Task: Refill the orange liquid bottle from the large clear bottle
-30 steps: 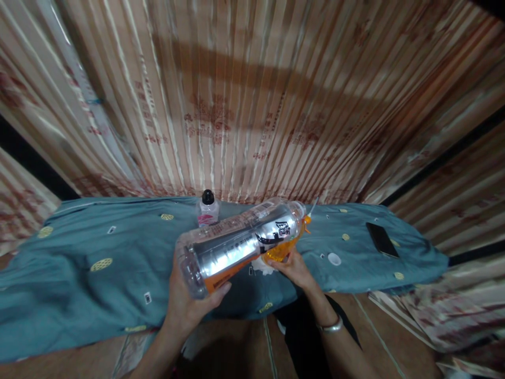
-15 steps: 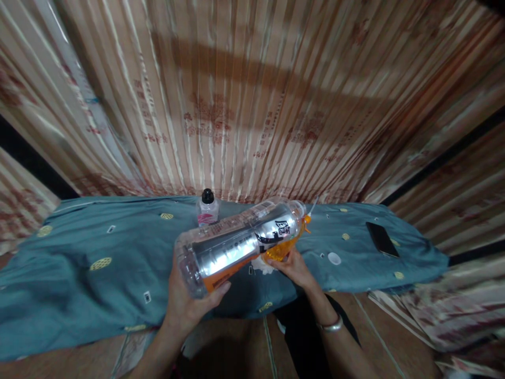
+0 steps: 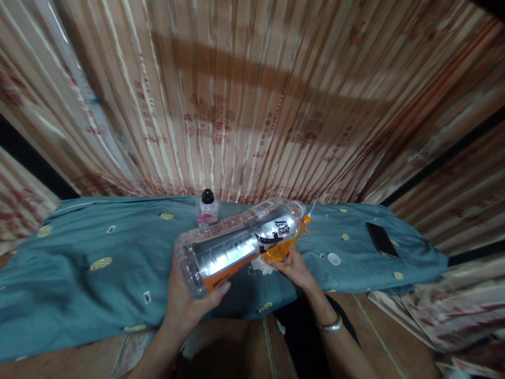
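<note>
My left hand (image 3: 191, 310) is wrapped around the base of a large clear plastic bottle (image 3: 232, 253) with a silver and orange label. The bottle is tilted, its neck pointing right and away from me. Held in my right hand (image 3: 295, 267) is a small see-through orange container (image 3: 281, 249) with a thin pale spout, close under the bottle's neck. Part of that container is hidden behind the bottle, and I cannot tell whether the two mouths touch. A crumpled white thing (image 3: 262, 265), like tissue, shows just left of my right fingers.
A small clear bottle with a black cap (image 3: 208, 206) stands behind the large one on the teal patterned cloth (image 3: 130, 247). To the right lies a black phone (image 3: 381, 239). Pleated curtains (image 3: 244, 116) hang along the back, and tiled floor (image 3: 248, 347) shows in front.
</note>
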A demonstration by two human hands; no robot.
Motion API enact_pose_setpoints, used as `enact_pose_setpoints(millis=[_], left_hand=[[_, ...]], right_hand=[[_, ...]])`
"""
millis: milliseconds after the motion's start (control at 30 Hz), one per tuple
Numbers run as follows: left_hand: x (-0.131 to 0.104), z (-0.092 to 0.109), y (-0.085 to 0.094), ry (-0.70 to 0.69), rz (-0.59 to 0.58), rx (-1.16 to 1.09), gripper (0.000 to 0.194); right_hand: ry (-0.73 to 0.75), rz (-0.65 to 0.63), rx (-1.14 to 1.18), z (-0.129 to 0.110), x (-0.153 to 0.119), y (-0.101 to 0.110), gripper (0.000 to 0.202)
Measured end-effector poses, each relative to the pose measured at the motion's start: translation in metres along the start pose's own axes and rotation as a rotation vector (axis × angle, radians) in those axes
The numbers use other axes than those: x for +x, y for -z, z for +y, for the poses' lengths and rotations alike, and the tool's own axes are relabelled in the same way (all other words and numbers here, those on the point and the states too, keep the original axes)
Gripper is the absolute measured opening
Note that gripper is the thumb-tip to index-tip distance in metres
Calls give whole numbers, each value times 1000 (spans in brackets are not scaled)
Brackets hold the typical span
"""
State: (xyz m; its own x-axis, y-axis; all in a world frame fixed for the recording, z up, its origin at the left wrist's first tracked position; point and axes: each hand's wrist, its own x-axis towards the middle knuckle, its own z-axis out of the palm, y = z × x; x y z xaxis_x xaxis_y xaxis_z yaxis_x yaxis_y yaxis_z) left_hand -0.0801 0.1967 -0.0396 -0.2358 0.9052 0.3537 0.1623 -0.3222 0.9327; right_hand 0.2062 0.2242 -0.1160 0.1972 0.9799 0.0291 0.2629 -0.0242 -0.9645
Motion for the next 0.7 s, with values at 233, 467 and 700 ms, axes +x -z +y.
enact_pose_setpoints(millis=[233, 467, 700], left_hand=[[4, -13, 9, 19, -75, 36, 84], [6, -24, 10, -28, -43, 40, 85], [6, -22, 11, -62, -42, 49, 84]], right_hand=[[17, 4, -15, 4, 1, 1, 62], [8, 10, -31, 17, 3, 2, 69], [-9, 28, -25, 5, 1, 1, 68]])
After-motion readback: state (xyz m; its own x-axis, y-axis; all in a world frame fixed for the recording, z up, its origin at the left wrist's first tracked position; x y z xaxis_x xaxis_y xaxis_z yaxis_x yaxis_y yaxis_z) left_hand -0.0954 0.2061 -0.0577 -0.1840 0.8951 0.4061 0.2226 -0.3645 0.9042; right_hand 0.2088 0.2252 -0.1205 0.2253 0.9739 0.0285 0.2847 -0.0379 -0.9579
